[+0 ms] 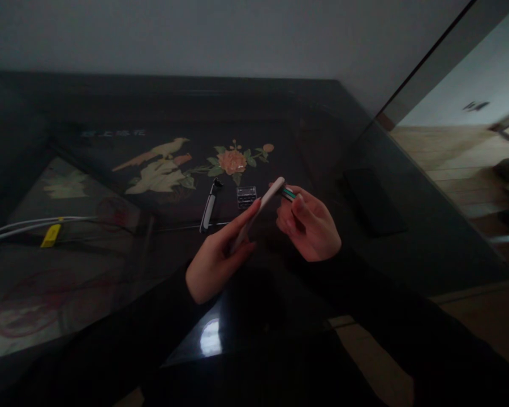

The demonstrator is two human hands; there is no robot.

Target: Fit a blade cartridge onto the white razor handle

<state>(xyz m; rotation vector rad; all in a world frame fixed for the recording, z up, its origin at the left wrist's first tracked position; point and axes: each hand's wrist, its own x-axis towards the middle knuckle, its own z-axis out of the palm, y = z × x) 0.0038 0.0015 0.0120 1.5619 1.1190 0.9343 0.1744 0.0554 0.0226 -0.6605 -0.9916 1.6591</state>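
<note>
My left hand (220, 257) is closed round a long white razor handle (268, 196), which tilts up to the right. Its far end meets a small razor cartridge (288, 194) with a green strip. Pinching that cartridge are the fingers of my right hand (309, 220), which hide part of it. Whether cartridge and handle are joined I cannot tell. Just beyond my left hand lies a second razor handle (209, 208), grey-white with black edges and a black top. Beside it sits a small clear plastic cartridge case (246, 195) with dark contents.
Both hands are above a dark glass-topped table (246, 107) with a bird-and-flower picture. A dark flat rectangular object (373, 202) lies to the right. White cables (38, 223) with a yellow tag (51, 235) cross the left side. A grey wall (173, 37) stands behind.
</note>
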